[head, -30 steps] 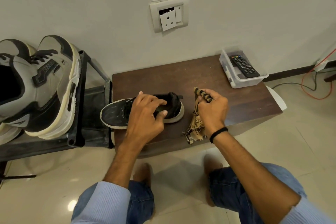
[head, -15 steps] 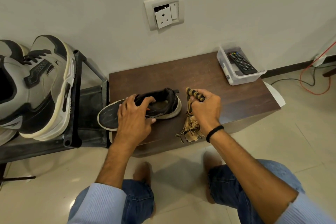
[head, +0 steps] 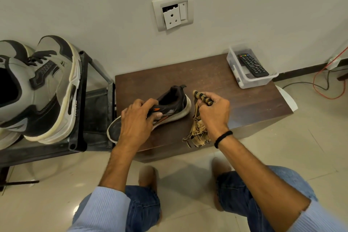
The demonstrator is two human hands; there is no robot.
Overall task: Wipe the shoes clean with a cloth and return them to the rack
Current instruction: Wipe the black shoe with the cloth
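A black shoe [head: 174, 103] with a white sole lies on a low brown table [head: 235, 88], toe pointing left over the table's edge. My left hand [head: 137, 118] grips its middle, fingers over the collar and thumb on the near side, tilting it so the orange-marked side faces me. My right hand [head: 213, 111] holds a tan and black striped cloth [head: 197, 132] just right of the heel; its frayed end hangs down onto the table's front edge. A dark metal shoe rack [head: 79, 100] stands to the left, carrying a pair of grey and black sneakers [head: 47, 88].
A clear plastic tub [head: 243, 79] holding a black remote [head: 252, 65] sits at the table's back right corner. A broken wall socket [head: 172, 11] is above. Red and black cables [head: 323, 84] trail on the floor at right. My knees are below the table.
My left hand has rolled the black shoe toward me, so its side with the orange mark now shows. The right hand has kept the cloth beside the heel.
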